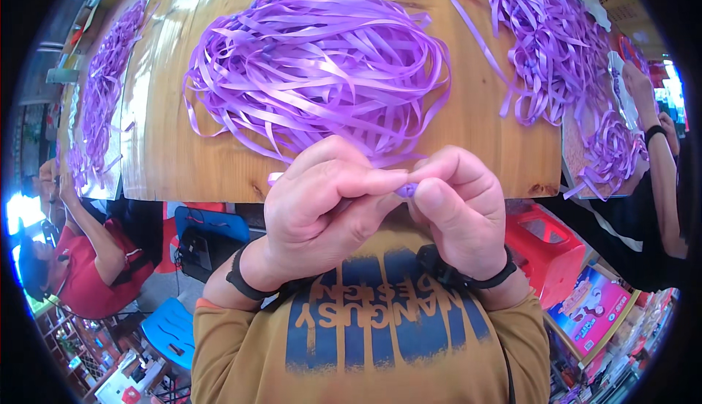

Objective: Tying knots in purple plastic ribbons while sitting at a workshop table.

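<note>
Both hands meet in front of my chest, just off the near edge of the wooden table point(497, 163). Between their fingertips shows a small twist of purple ribbon point(406, 190). My left hand point(322, 214) is closed, its thumb and forefinger pinching the ribbon from the left. From the right, the thumb and curled fingers of my right hand point(461, 210) pinch the same bit. Just beyond my fingers lies a large loose heap of shiny purple ribbon point(314, 68). A short pale purple end point(274, 178) pokes out beside the back of my left hand.
More purple ribbon point(545, 46) is piled at the right, and another pile point(106, 89) at the far left. People sit at both sides, one in a red shirt point(110, 272). A red stool point(545, 254), a blue chair point(170, 331) and a colourful box point(592, 312) stand around me.
</note>
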The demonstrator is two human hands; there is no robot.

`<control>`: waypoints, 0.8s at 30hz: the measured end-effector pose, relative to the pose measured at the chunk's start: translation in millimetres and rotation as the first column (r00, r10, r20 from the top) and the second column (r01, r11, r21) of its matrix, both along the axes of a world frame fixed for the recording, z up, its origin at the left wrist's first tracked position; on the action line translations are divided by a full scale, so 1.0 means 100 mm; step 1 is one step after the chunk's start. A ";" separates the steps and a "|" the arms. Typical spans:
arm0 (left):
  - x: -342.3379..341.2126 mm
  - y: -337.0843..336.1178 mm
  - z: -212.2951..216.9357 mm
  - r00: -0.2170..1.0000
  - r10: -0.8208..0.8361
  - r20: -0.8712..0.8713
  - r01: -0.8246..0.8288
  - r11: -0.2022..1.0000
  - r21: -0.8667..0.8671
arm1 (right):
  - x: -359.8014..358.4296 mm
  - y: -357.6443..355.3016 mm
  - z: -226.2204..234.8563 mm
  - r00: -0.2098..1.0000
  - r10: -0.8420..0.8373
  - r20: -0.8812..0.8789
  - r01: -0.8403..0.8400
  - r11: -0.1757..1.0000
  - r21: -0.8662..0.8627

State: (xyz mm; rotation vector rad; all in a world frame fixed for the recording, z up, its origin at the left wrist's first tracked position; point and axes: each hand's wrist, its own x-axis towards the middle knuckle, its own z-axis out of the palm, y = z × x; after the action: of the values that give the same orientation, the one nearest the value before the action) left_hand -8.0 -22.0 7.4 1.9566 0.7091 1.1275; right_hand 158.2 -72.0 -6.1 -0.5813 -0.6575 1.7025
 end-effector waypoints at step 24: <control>-0.05 0.06 -0.09 0.999 -0.053 -0.012 0.054 0.996 0.075 | 0.00 0.00 0.13 0.981 0.042 0.187 -0.032 0.998 -0.058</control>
State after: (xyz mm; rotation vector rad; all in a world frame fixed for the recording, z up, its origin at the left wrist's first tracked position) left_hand -13.3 -16.4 -1.5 2.0338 0.6234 1.1274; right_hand 157.9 -71.8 6.5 -0.7806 -0.7618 1.7179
